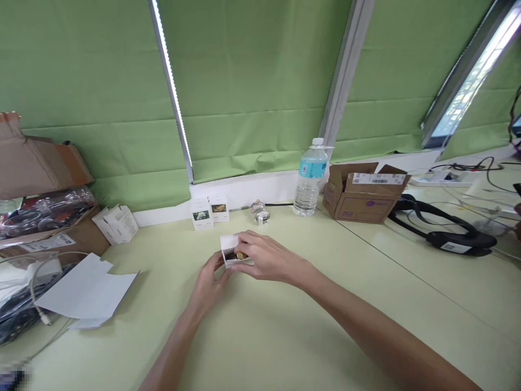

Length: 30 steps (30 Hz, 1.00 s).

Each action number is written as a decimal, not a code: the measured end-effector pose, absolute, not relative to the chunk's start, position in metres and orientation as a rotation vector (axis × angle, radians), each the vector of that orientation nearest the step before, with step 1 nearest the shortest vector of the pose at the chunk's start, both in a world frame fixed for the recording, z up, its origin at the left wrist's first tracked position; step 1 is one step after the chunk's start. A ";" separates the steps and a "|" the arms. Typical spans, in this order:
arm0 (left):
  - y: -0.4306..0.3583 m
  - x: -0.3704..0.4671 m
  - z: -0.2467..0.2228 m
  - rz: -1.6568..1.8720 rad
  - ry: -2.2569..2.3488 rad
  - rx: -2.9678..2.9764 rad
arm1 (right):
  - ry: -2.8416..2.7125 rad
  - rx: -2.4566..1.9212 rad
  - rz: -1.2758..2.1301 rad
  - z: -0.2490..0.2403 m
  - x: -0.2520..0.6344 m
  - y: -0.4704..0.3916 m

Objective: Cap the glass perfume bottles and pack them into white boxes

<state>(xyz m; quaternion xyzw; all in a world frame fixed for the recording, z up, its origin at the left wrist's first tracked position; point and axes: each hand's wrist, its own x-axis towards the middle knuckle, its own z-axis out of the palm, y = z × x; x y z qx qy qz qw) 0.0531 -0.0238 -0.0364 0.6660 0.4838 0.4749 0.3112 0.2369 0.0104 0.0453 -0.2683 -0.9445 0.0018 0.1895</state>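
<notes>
A small white box (228,243) with its flap up stands near the middle of the table. My left hand (208,282) grips the box's left side, thumb at the front and fingers behind. Inside it is something dark with a round gold end (241,255), too small to name surely. My right hand (264,255) is closed over the box's right side, its fingertips on the gold-ended item and its thumb low at the front. Behind are two small white boxes with flower pictures (201,214) and two little clear, silver-capped bottles (260,213).
At the back stands a water bottle (310,179), with an open cardboard box (364,195) and a black headset strap (451,233) to its right. Leftward are stacked cartons (44,163), more white boxes (118,224), white card sheets (87,290) and cables (40,296).
</notes>
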 end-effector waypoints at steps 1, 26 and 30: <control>-0.023 0.053 -0.037 1.259 1.271 1.763 | -2.660 -0.755 -0.029 0.043 0.236 0.011; -0.020 0.048 -0.044 1.135 1.315 1.953 | -2.566 -1.054 -0.593 0.032 0.215 -0.010; -0.020 0.048 -0.045 1.146 1.305 1.952 | -2.559 -1.093 -0.522 0.031 0.216 -0.009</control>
